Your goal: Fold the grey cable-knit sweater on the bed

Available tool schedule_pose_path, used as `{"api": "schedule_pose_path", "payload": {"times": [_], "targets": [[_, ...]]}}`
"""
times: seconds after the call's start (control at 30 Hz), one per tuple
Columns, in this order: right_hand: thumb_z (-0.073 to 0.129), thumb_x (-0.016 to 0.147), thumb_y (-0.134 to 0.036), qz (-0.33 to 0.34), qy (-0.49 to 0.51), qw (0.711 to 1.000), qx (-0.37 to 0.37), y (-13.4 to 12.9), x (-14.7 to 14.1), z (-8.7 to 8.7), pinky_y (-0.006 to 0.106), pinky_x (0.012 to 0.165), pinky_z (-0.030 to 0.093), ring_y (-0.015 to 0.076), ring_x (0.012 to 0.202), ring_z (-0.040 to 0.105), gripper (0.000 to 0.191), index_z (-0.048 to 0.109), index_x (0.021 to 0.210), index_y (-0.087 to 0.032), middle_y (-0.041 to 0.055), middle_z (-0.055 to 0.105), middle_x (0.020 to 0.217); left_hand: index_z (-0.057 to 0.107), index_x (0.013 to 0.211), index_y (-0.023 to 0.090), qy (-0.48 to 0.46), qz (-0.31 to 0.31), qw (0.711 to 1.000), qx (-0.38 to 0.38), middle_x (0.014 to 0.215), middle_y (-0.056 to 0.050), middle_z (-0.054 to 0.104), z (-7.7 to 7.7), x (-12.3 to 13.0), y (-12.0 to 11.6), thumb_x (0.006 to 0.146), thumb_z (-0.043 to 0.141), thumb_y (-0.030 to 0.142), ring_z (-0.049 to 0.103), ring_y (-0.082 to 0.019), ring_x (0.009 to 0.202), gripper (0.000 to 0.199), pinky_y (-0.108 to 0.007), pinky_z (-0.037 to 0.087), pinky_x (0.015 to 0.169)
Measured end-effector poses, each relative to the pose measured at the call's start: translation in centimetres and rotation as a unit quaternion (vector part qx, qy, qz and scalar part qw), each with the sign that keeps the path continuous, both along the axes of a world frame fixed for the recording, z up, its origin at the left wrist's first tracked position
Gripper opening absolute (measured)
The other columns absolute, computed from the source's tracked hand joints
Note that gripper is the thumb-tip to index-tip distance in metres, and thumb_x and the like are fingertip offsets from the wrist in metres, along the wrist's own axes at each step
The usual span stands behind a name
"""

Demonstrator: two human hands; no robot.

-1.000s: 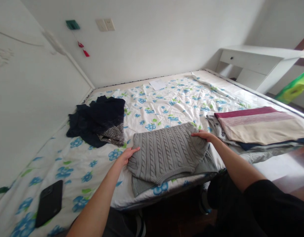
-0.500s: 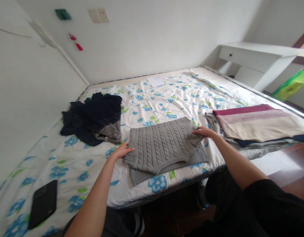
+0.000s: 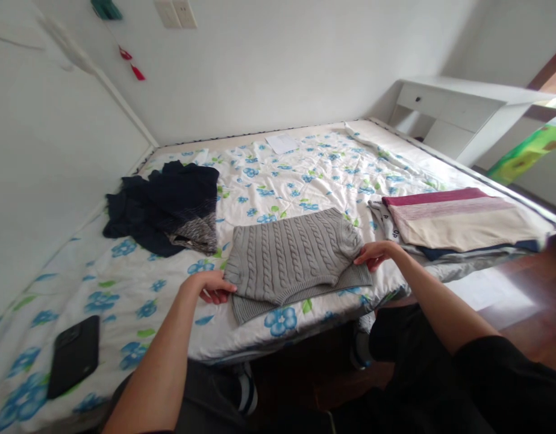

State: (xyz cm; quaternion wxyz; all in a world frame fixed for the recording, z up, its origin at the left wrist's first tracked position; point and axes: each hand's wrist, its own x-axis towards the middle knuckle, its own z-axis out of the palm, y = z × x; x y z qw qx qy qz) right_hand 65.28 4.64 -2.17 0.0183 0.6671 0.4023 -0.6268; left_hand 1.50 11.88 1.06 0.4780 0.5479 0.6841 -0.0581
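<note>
From the head camera, our left hand (image 3: 213, 286) and right hand (image 3: 377, 254) had just moved nearer the front corners of the grey sweater (image 3: 289, 259), bringing its layered front edge within reach. It lay on the flowered sheet (image 3: 239, 208). Our part-curled fingers touched opposite sides; we couldn't tell whether either hand pinched.

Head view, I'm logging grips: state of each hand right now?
Left hand: curled, touching the left edge of the grey sweater; grip cannot be told.
Right hand: curled, touching its right edge; grip cannot be told.
</note>
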Motion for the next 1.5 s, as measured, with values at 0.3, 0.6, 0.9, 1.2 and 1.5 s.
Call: {"api": "schedule_pose_path", "payload": {"times": [0.3, 0.6, 0.9, 1.2, 1.5], "targets": [[0.094, 0.094, -0.035, 0.027, -0.152, 0.988, 0.014, -2.6, 0.0, 0.9, 0.020, 0.053, 0.051, 0.0122, 0.053, 0.062, 0.031, 0.075, 0.085, -0.012, 0.0092, 0.074, 0.070, 0.065, 0.058, 0.022, 0.005, -0.040, 0.997, -0.059, 0.062, -0.011, 0.076, 0.1, 2.2, -6.9, 0.045, 0.109, 0.051, 0.070, -0.025, 0.053, 0.054, -0.027, 0.048, 0.046], [0.098, 0.084, -0.020, 0.011, -0.261, 0.937, 0.232, -5.7, -1.9, 1.3, 0.031, 0.085, 0.059, 0.0323, 0.099, 0.078, 0.021, 0.078, 0.087, -0.016, 0.0117, 0.075, 0.078, 0.057, 0.070, 0.027, 0.100, -0.072, 0.938, 0.324, 0.067, 0.000, 0.064, 2.1, 2.8, -11.3, 0.077, 0.088, 0.032, 0.066, -0.024, 0.074, 0.032, -0.030, 0.046, 0.070], [0.068, 0.089, 0.001, 0.177, -0.237, 0.833, 0.467, -8.9, -8.8, 0.7, 0.031, 0.119, 0.047, 0.0272, 0.138, 0.067, 0.063, 0.077, 0.146, -0.022, 0.0110, 0.074, 0.145, 0.080, 0.113, 0.026, -0.056, -0.255, 0.893, 0.367, 0.114, -0.005, 0.078, 0.0, 12.7, -15.9, 0.090, 0.079, 0.028, 0.074, -0.026, 0.109, 0.024, -0.035, 0.056, 0.100], [0.057, 0.099, -0.006, 0.154, -0.299, 0.825, 0.454, -7.5, -9.2, 0.2, 0.032, 0.114, 0.051, 0.0288, 0.135, 0.070, 0.049, 0.085, 0.138, -0.019, 0.0132, 0.079, 0.144, 0.086, 0.120, 0.028, -0.026, -0.263, 0.887, 0.379, 0.114, -0.005, 0.077, -1.6, 12.9, -14.7, 0.102, 0.066, 0.027, 0.077, -0.022, 0.104, 0.027, -0.032, 0.057, 0.095], [0.059, 0.102, -0.010, 0.149, -0.290, 0.837, 0.440, -7.7, -8.2, 4.1, 0.031, 0.109, 0.053, 0.0277, 0.126, 0.079, 0.048, 0.087, 0.138, -0.026, 0.0093, 0.086, 0.132, 0.087, 0.106, 0.024, -0.103, -0.225, 0.886, 0.391, 0.103, -0.004, 0.076, 0.2, 10.6, -13.0, 0.094, 0.069, 0.030, 0.072, -0.019, 0.087, 0.023, -0.031, 0.056, 0.085]]}}
